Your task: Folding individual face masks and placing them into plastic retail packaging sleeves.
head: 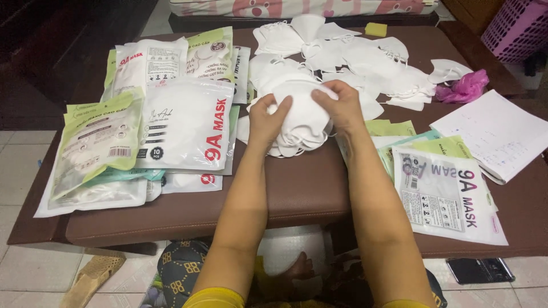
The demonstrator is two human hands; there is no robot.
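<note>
Now squaring a mask stack (302, 122), left hand (268, 117) and right hand (342, 105) clamped on opposite ends, long axis left-right, both equally near.

Purple basket (518, 25) cut off by top-right corner; mask stack (301, 122) partly hidden under both hands' fingers (279, 108).

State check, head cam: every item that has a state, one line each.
Left hand: pressing on the mask stack.
Right hand: gripping the same stack.
Mask stack: bunched, held between both hands.
Loose masks: spread flat, unpacked.
Filled packs: lying flat in overlapping piles.
Empty pouches: flat.
Phone: on floor, screen dark.
</note>
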